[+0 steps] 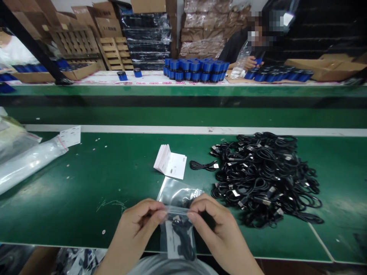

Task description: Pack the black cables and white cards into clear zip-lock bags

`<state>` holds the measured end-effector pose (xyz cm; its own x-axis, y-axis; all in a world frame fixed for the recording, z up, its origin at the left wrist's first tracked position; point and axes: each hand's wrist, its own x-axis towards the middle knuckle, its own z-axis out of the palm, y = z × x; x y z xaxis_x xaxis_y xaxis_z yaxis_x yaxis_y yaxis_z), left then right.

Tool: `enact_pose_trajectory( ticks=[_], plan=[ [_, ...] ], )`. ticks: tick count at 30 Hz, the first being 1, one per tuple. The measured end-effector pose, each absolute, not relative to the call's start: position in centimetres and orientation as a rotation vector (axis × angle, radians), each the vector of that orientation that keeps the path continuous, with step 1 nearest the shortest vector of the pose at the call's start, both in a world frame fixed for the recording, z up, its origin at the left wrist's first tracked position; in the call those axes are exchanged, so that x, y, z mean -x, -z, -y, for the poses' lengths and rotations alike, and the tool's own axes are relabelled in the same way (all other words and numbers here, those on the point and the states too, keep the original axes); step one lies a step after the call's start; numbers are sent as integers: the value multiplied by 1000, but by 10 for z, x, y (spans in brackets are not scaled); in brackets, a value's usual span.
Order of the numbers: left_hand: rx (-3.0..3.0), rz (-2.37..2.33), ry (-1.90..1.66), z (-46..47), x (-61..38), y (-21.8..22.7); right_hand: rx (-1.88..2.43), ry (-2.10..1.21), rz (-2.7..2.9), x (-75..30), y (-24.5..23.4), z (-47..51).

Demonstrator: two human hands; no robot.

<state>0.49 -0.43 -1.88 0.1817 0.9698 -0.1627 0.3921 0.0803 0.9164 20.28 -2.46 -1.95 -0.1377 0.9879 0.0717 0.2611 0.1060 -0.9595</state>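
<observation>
Over the near edge of the green surface (86,172), the left hand (140,219) and right hand (213,217) — a little apart — each pinch the mouth of a zip bag (177,210) between thumb and forefinger; a black cable (185,240) and a white leaflet (172,242) show inside. Just beyond lies a second clear bag (174,190), then folded papers (177,166), a coiled cable (200,165) right of them — and a cable heap (263,179) reaching back to the far edge.
</observation>
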Motion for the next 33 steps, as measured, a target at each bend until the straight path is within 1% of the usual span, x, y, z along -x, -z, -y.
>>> enact_pose_trajectory(
  ticks=[5,10,12,16,18,23,25,29,33],
  plan=[
    [-1553,-1391,-709,6,-6,19,1289,-1056,1532,-203,21,23],
    [-1647,-1382,-788,6,-12,13,1278,-997,1522,-203,20,25],
    [-1645,-1381,-819,6,-12,12,1283,-1022,1509,-203,19,26],
    [-1575,-1375,-791,7,-12,12,1275,-1107,1499,-203,19,26],
    [-1535,-1376,-781,8,-14,11,1257,-1089,1492,-202,19,27],
    [-1388,-1413,-896,15,-24,11,1213,-1021,1461,-199,20,29],
    [-1262,-1337,-880,18,-29,14,1233,-1011,1418,-197,22,28],
    [-1180,-1127,-872,24,-38,21,1265,-1074,1238,-187,27,30],
    [-1308,-1276,-913,30,-46,24,1271,-1173,1116,-170,32,38]
  ],
)
